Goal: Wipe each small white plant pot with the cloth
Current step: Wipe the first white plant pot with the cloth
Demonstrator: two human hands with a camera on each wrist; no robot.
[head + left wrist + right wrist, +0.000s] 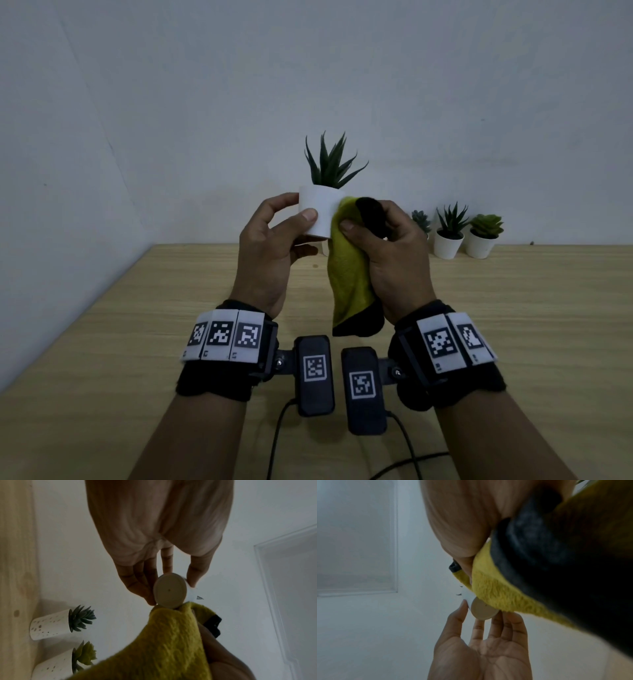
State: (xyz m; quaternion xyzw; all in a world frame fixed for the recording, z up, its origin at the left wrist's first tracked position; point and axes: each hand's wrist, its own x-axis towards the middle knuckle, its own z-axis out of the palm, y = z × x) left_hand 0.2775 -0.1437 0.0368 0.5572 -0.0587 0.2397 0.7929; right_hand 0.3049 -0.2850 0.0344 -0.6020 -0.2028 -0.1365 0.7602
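Note:
My left hand (274,236) holds a small white plant pot (320,210) with a spiky dark green plant up in the air, thumb in front and fingers behind. The pot's round base (169,591) faces the left wrist camera and shows again as the pot base (483,609) in the right wrist view. My right hand (383,246) grips a yellow-green cloth with a black edge (349,270) and presses it against the pot's right side. The cloth (164,642) hangs down below the hand. More small white pots (447,243) stand at the back right.
A light wooden table (137,342) runs to a white wall. Three potted plants stand against the wall at the back right, among them a pale green succulent pot (481,243) and a speckled pot (49,624). Black cables (277,442) trail near the front edge.

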